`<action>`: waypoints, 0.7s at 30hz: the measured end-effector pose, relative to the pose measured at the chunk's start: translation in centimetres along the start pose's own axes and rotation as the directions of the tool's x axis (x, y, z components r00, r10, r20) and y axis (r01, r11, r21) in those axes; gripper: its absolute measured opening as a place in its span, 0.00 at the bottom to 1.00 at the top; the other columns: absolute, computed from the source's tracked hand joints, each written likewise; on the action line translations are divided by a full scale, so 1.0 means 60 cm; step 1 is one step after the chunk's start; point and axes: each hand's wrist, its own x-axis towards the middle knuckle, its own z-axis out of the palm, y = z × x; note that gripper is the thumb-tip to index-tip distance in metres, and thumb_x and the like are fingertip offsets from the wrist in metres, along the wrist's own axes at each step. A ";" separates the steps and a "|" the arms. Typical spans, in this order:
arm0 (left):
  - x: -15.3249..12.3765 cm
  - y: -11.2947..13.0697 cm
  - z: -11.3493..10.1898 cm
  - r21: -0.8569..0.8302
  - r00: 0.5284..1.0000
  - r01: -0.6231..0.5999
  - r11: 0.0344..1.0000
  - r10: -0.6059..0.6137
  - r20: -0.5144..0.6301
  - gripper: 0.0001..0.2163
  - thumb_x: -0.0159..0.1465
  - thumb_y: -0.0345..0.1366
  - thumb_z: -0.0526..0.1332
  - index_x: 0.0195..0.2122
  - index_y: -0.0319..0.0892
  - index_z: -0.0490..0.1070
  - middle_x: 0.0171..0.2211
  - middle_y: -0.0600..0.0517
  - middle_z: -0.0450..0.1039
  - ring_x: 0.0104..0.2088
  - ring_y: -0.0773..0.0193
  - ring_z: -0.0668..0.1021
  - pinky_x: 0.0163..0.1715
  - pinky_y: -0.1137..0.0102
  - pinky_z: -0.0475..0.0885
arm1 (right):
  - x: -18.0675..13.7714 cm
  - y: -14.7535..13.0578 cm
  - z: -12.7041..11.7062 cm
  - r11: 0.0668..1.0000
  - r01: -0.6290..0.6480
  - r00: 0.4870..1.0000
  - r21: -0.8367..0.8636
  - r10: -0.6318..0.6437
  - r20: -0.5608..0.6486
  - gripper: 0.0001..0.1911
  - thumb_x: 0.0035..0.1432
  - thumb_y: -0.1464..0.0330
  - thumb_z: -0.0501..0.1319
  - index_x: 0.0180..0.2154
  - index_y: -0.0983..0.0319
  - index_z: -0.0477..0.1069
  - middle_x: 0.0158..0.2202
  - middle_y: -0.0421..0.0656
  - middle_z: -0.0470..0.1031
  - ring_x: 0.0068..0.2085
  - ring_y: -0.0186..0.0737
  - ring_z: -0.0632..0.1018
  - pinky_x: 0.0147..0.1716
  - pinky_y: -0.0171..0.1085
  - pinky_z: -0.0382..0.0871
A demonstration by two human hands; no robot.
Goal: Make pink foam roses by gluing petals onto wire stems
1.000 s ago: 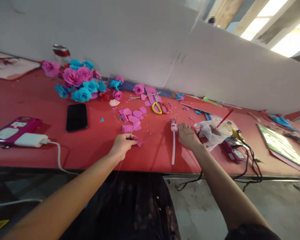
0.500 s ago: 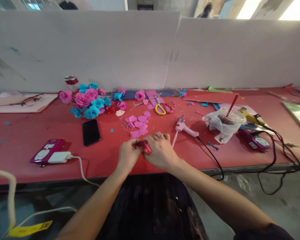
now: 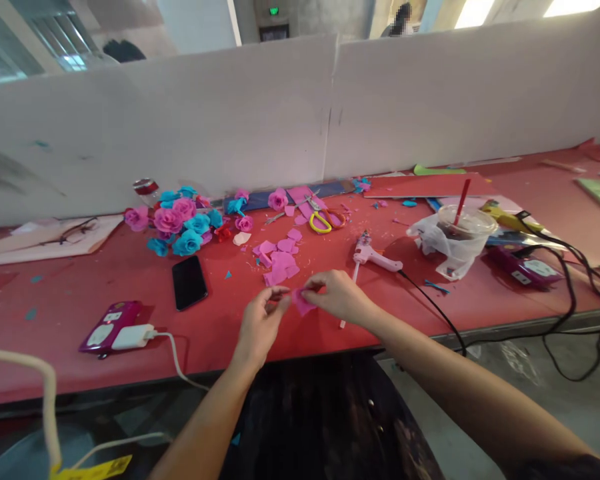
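Note:
A small pink paper petal (image 3: 303, 304) is pinched between the thumb and fingers of my right hand (image 3: 341, 297), just above the table's near part. My left hand (image 3: 261, 323) is close to the petal's left edge, thumb and forefinger apart; whether a fingertip touches the petal is hard to see. Beyond my hands lies a loose pile of pink petals (image 3: 281, 261). A pink glue gun (image 3: 377, 259) rests right of my right hand, its glue stick (image 3: 353, 283) pointing toward me. Yellow-and-orange-handled scissors (image 3: 321, 223) lie behind the pile.
Pink and blue paper flowers (image 3: 185, 223) cluster at the back left, near a black phone (image 3: 189, 283). A purple power strip (image 3: 111, 327) with a white charger sits left. On the right are a bagged cup (image 3: 460, 230) with a red straw, another purple power strip (image 3: 525, 268) and black cables (image 3: 575, 283).
My hands have moved apart, and the petal, earlier mostly covered by the fingers, now shows in my right hand. The left fingers have loosened. The view has tilted and shifted slightly.

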 end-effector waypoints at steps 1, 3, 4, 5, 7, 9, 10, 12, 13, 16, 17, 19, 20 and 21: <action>-0.005 0.002 0.000 -0.049 1.000 0.006 0.999 -0.007 -0.022 0.17 0.61 0.49 0.59 0.42 0.41 0.74 0.30 0.53 0.73 0.21 0.72 0.63 0.22 0.74 0.58 | 0.000 0.008 -0.003 0.998 -0.029 0.999 0.054 0.031 -0.037 0.09 0.53 0.66 0.61 0.30 0.61 0.79 0.29 0.41 0.80 0.32 0.38 0.78 0.33 0.33 0.65; -0.014 0.006 0.000 -0.144 0.998 0.008 0.990 -0.016 -0.058 0.18 0.64 0.51 0.55 0.44 0.43 0.72 0.29 0.53 0.72 0.20 0.72 0.61 0.23 0.74 0.59 | -0.001 0.020 -0.006 0.982 -0.088 0.985 0.166 0.111 -0.130 0.11 0.53 0.63 0.60 0.29 0.63 0.79 0.25 0.40 0.78 0.29 0.37 0.75 0.29 0.34 0.63; -0.018 0.009 0.000 -0.186 0.998 0.007 0.983 -0.019 -0.067 0.17 0.64 0.50 0.54 0.44 0.43 0.72 0.29 0.54 0.73 0.20 0.72 0.61 0.23 0.75 0.60 | -0.002 0.023 -0.007 0.969 -0.107 0.972 0.223 0.149 -0.180 0.13 0.53 0.61 0.60 0.28 0.63 0.79 0.24 0.40 0.77 0.27 0.37 0.74 0.28 0.34 0.62; -0.022 0.013 0.000 -0.220 0.997 0.002 0.976 -0.018 -0.074 0.16 0.64 0.49 0.55 0.43 0.43 0.72 0.30 0.53 0.73 0.21 0.72 0.61 0.24 0.75 0.60 | -0.003 0.024 -0.007 0.953 -0.115 0.957 0.281 0.182 -0.227 0.14 0.52 0.60 0.61 0.27 0.64 0.78 0.23 0.40 0.76 0.26 0.36 0.72 0.27 0.34 0.61; -0.026 0.023 -0.002 -0.255 0.996 -0.019 0.967 -0.005 -0.093 0.14 0.63 0.47 0.58 0.42 0.43 0.73 0.30 0.53 0.75 0.21 0.72 0.62 0.24 0.75 0.60 | -0.005 0.020 -0.006 0.913 -0.097 0.928 0.397 0.227 -0.294 0.15 0.51 0.59 0.62 0.26 0.64 0.77 0.22 0.40 0.74 0.26 0.36 0.71 0.27 0.34 0.61; -0.028 0.039 -0.006 -0.256 0.990 -0.076 0.964 0.042 -0.136 0.12 0.62 0.45 0.61 0.40 0.42 0.75 0.31 0.51 0.76 0.22 0.72 0.63 0.24 0.75 0.61 | -0.007 0.008 -0.005 0.861 -0.076 0.910 0.504 0.266 -0.317 0.14 0.49 0.59 0.63 0.26 0.65 0.77 0.23 0.40 0.74 0.26 0.35 0.70 0.28 0.34 0.61; -0.029 0.048 -0.008 -0.256 0.984 -0.111 0.960 0.070 -0.162 0.12 0.61 0.44 0.62 0.39 0.41 0.75 0.32 0.50 0.77 0.22 0.71 0.64 0.26 0.74 0.63 | -0.008 0.000 -0.005 0.828 -0.074 0.905 0.557 0.290 -0.312 0.15 0.48 0.58 0.64 0.26 0.65 0.77 0.23 0.40 0.75 0.26 0.35 0.70 0.28 0.34 0.60; -0.032 0.067 -0.012 -0.284 0.975 -0.165 0.945 0.112 -0.194 0.10 0.60 0.41 0.64 0.37 0.41 0.77 0.33 0.50 0.79 0.24 0.71 0.67 0.29 0.74 0.66 | -0.010 -0.022 -0.007 0.750 -0.078 0.898 0.656 0.339 -0.281 0.16 0.47 0.57 0.65 0.26 0.65 0.78 0.23 0.41 0.75 0.26 0.34 0.69 0.27 0.34 0.59; -0.036 0.075 -0.015 -0.312 0.973 -0.173 0.934 0.114 -0.200 0.09 0.59 0.41 0.65 0.36 0.41 0.77 0.33 0.49 0.79 0.24 0.71 0.69 0.30 0.74 0.68 | -0.012 -0.035 -0.008 0.708 -0.076 0.896 0.702 0.357 -0.263 0.16 0.45 0.56 0.66 0.26 0.64 0.79 0.24 0.41 0.76 0.26 0.34 0.69 0.27 0.34 0.59; -0.057 0.089 -0.022 -0.405 0.979 -0.126 0.906 0.048 -0.197 0.09 0.56 0.40 0.67 0.34 0.41 0.78 0.33 0.49 0.80 0.23 0.71 0.71 0.27 0.74 0.69 | -0.021 -0.076 -0.006 0.600 -0.063 0.899 0.798 0.381 -0.215 0.16 0.43 0.55 0.68 0.25 0.63 0.79 0.24 0.41 0.77 0.27 0.33 0.69 0.28 0.34 0.59; -0.067 0.089 -0.025 -0.431 0.979 -0.107 0.896 0.019 -0.203 0.09 0.55 0.40 0.68 0.34 0.41 0.79 0.33 0.49 0.80 0.23 0.72 0.72 0.26 0.75 0.69 | -0.026 -0.089 -0.003 0.583 -0.062 0.902 0.810 0.380 -0.205 0.16 0.43 0.55 0.68 0.25 0.63 0.79 0.24 0.41 0.77 0.27 0.33 0.69 0.29 0.34 0.59; -0.093 0.082 -0.032 -0.470 0.971 -0.085 0.879 -0.032 -0.235 0.10 0.53 0.39 0.70 0.34 0.41 0.80 0.32 0.49 0.80 0.23 0.71 0.73 0.26 0.75 0.70 | -0.037 -0.109 0.007 0.567 -0.073 0.905 0.821 0.384 -0.184 0.16 0.43 0.55 0.68 0.25 0.63 0.80 0.24 0.41 0.77 0.28 0.34 0.71 0.29 0.34 0.60; -0.107 0.077 -0.036 -0.487 0.965 -0.077 0.870 -0.057 -0.255 0.10 0.52 0.39 0.70 0.34 0.41 0.80 0.32 0.49 0.81 0.23 0.71 0.74 0.26 0.75 0.71 | -0.042 -0.117 0.015 0.562 -0.080 0.905 0.824 0.387 -0.175 0.16 0.43 0.55 0.68 0.25 0.63 0.80 0.24 0.41 0.77 0.28 0.34 0.71 0.30 0.34 0.61; -0.121 0.071 -0.040 -0.505 0.959 -0.064 0.861 -0.087 -0.268 0.11 0.51 0.39 0.71 0.34 0.41 0.80 0.32 0.48 0.81 0.24 0.70 0.75 0.27 0.74 0.71 | -0.046 -0.122 0.023 0.557 -0.086 0.907 0.826 0.386 -0.166 0.17 0.43 0.55 0.68 0.26 0.63 0.80 0.25 0.42 0.78 0.28 0.34 0.72 0.30 0.34 0.61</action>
